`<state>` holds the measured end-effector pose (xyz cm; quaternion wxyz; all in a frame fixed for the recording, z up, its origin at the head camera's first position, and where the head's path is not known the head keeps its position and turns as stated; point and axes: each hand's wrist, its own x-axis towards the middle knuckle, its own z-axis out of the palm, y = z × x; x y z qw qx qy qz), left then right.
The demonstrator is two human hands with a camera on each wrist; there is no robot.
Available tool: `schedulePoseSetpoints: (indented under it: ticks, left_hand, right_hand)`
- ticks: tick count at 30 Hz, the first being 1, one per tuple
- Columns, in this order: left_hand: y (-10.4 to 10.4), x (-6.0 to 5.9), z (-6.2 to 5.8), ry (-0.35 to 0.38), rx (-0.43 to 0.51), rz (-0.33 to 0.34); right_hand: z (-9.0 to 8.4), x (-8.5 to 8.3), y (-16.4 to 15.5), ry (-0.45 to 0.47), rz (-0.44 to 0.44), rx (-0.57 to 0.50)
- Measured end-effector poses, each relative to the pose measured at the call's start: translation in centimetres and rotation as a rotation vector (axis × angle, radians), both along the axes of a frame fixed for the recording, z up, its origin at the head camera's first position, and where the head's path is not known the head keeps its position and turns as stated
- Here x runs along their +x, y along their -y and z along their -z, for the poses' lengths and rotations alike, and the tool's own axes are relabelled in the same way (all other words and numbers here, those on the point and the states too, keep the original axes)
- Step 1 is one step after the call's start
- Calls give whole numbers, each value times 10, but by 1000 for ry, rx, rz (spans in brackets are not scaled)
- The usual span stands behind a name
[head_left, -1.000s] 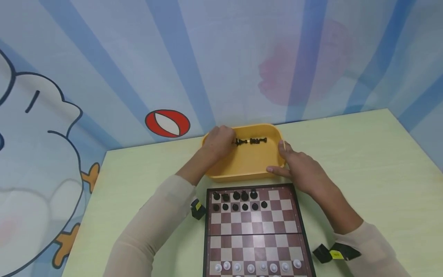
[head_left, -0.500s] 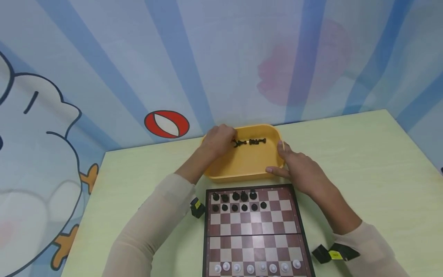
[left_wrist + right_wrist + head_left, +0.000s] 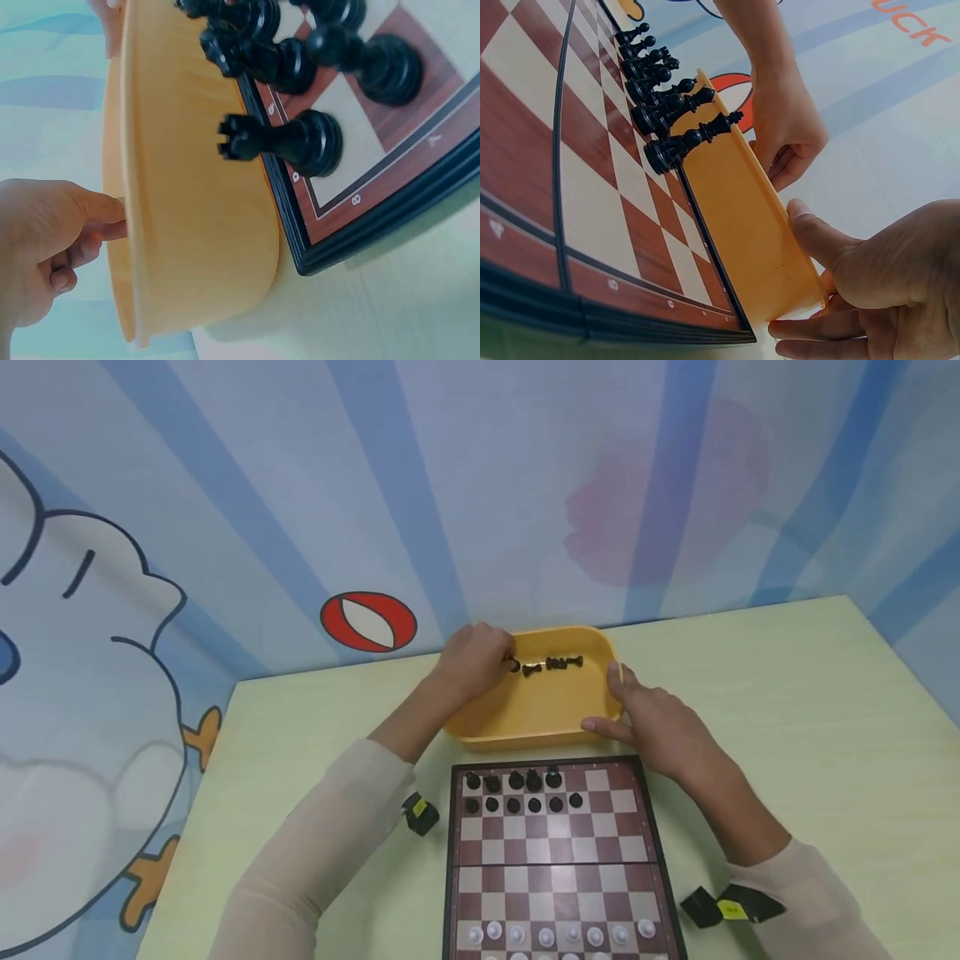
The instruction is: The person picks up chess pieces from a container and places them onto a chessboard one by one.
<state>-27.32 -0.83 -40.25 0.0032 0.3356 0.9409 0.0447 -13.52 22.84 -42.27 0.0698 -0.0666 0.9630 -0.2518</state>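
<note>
One yellow tray [image 3: 536, 714] is seen on the worktop [image 3: 787, 693], just behind one chessboard [image 3: 555, 860]. The tray is held by two hands: the right hand [image 3: 648, 722] is curled round its right corner, thumb on the rim, and the left hand [image 3: 472, 660] reaches into its left end, fingers curled beside a short row of loose black pieces [image 3: 551, 664]; a firm grip on a piece cannot be told. Eleven black pieces [image 3: 521, 792] are counted on the board's far rows, seven white pieces [image 3: 558, 935] near the bottom edge. Only the left wrist view shows a black rook [image 3: 281, 140] close, at the board's corner square, beside the tray's wall.
</note>
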Motion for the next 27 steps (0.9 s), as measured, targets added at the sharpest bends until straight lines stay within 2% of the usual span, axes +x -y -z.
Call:
schedulePoseSetpoints:
  ticks: [11,19,27]
  left_hand:
    - [5,20,-13,-65,48,65]
    - [8,44,-25,-92,132,136]
    - [9,65,-34,-143,133,184]
  right_hand:
    - [0,-2,-3,4,9,-17]
    - [-2,-1,-2,11,21,-16]
    - [-1,0,-1,21,15,-15]
